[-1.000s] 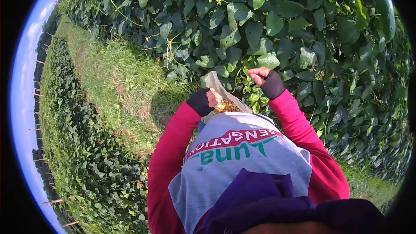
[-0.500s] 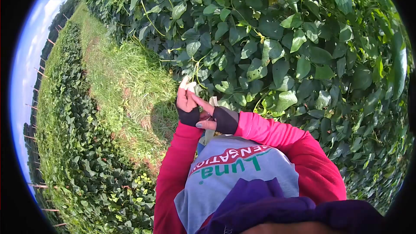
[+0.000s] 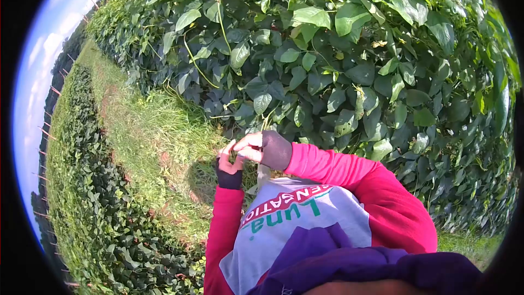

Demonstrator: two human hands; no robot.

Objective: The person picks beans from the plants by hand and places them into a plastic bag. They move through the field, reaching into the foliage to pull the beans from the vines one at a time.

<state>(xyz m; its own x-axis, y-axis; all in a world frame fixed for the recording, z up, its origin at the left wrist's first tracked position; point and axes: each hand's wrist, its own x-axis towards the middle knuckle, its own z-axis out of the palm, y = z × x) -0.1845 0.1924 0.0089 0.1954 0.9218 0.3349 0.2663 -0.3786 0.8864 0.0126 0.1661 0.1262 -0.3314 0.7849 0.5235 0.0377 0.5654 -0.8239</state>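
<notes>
My left hand, in a black fingerless cuff, has its fingers bent and drawn together just left of the leafy vines. Against its fingertips rests my right hand, also cuffed in black, with thumb and fingers pinched. Whatever lies between the fingers, if anything, is too small to make out. Close behind the right hand, a thin pale stem comes out of the foliage. Below the hands, a pale strip hangs in front of the grey printed shirt.
A dense wall of climbing vines fills the right side, with a slender yellow-green tendril hanging from it. A grassy path runs along its left. Beyond lies another leafy row with wooden stakes.
Both hands have come down and back from the vine stem at the foliage edge. The right hand has shifted up over the left, fingertips meeting. The view has turned slightly.
</notes>
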